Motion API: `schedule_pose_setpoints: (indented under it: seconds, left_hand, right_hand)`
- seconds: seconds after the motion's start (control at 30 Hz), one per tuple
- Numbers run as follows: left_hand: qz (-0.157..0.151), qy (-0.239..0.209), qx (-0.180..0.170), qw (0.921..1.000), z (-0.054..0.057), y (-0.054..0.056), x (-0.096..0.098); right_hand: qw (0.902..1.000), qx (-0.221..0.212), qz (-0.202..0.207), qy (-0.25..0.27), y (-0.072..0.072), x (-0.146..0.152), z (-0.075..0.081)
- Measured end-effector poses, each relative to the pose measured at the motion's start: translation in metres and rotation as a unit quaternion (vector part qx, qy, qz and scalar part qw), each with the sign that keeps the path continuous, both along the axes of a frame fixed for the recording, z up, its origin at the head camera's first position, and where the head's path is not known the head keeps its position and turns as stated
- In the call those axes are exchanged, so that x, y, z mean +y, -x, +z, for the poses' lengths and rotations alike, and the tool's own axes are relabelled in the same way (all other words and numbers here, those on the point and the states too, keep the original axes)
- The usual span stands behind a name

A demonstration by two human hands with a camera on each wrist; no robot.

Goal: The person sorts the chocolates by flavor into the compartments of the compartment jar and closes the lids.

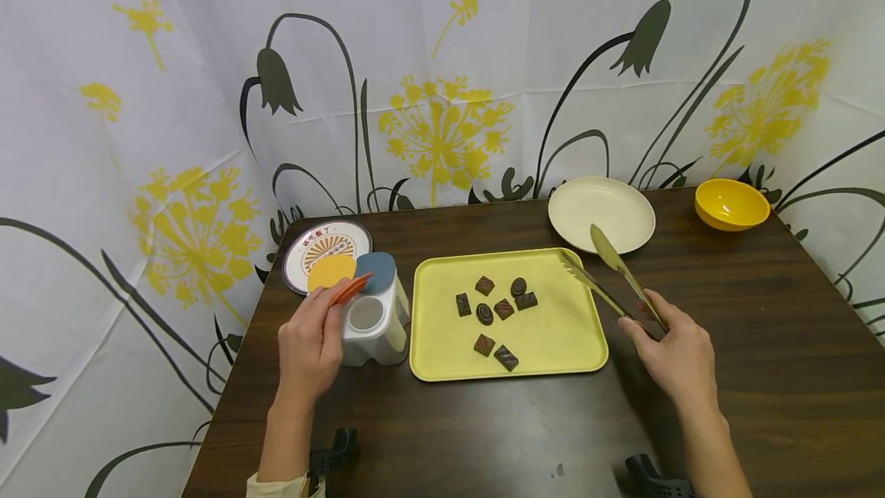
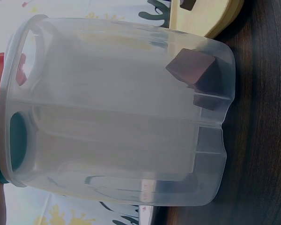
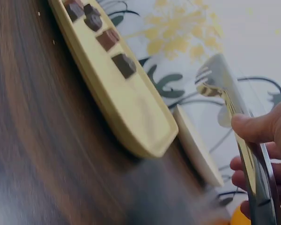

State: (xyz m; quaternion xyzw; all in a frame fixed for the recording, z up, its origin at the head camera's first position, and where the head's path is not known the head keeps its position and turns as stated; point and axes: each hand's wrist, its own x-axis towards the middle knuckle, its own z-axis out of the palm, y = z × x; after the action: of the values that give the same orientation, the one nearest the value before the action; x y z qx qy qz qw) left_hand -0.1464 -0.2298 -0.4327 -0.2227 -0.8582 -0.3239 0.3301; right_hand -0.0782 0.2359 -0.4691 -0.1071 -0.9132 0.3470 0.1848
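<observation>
The fingers and thumb of the right hand (image 1: 681, 360) are bent around a pair of metal tongs (image 1: 614, 256), gripping the shanks partway along, near and to the right of the yellow tray (image 1: 560, 336). The 2 arms of the tongs stand clearly apart at the tips. Their long axis slants from the hand away from the person and leftward, pointing at the tray's far right corner: 1 tip hangs over that corner, the other shows just past the tray's right edge, with nothing between them.

The fingertips of the left hand (image 1: 311, 344) pinch an orange lid (image 1: 351, 288), leaving only its thickness between them. The lid is tilted, its long axis rising toward the tray's side. It is above an upright translucent container (image 1: 397, 329) just left of the tray, where a round opening is uncovered. A yellow lid (image 1: 330, 271) and a blue lid (image 1: 376, 271) lie on the container's top, farther away. In the left wrist view, a brown piece (image 2: 192, 65) shows through the wall near the base.

The tray's long axis runs left to right; 8 chocolates (image 1: 504, 308) lie scattered on it. Just beyond its far right corner is a cream plate (image 1: 598, 210); farther right of the tray, a yellow bowl (image 1: 733, 206). Beyond its far left corner lies a patterned plate (image 1: 297, 263).
</observation>
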Motion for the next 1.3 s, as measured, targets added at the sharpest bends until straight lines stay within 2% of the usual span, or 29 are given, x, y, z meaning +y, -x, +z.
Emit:
schedule_pose_setpoints:
  seconds: [0.13,0.3,0.47,0.67,0.93,1.3]
  left_hand:
    - [-0.002,-0.002,0.000,1.0000,0.000,0.000,0.000]
    - [-0.002,-0.002,0.001,1.0000,0.000,0.001,-0.001]
    - [-0.003,-0.002,0.002,1.0000,0.000,0.001,0.000]
    - [-0.002,0.002,0.004,1.0000,-0.001,0.002,0.000]
    - [0.000,0.004,0.007,1.0000,-0.001,0.001,0.000]
    - [0.001,0.005,0.011,0.9999,-0.001,0.002,0.000]
  right_hand:
    - [0.9980,-0.033,-0.048,0.026,-0.006,0.013,-0.004]
    - [0.9910,-0.077,-0.104,0.033,-0.014,0.024,-0.011]
    - [0.9837,-0.109,-0.134,0.050,-0.019,0.030,-0.016]
    - [0.9807,-0.100,-0.157,0.060,-0.020,0.035,-0.021]
    - [0.9710,-0.137,-0.174,0.090,-0.021,0.040,-0.026]
    - [0.9711,-0.138,-0.173,0.088,-0.021,0.040,-0.028]
